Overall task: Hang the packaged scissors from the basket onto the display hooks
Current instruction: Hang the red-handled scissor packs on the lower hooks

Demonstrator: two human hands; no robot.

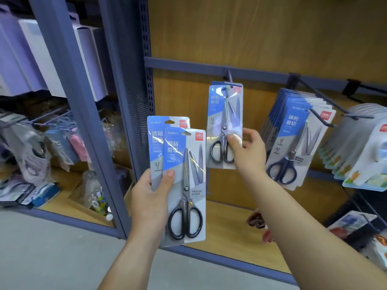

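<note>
The hanging pack [225, 114] seems threaded on the hook [229, 77]. I judge it should be slid far back toward the rail [188, 64] and held square before it is released. The right hand [249, 149] pinches its lower right edge, thumb in front over the handles and fingers [248, 132] curled behind. Nearer and to the left, the left hand [150, 195] grips two more packs [186, 185], fanned, with its thumb across the front one.

On hook [229, 77]: hung pack [225, 114]; held packs [188, 164] left, stacked packs [293, 143] right.
</note>
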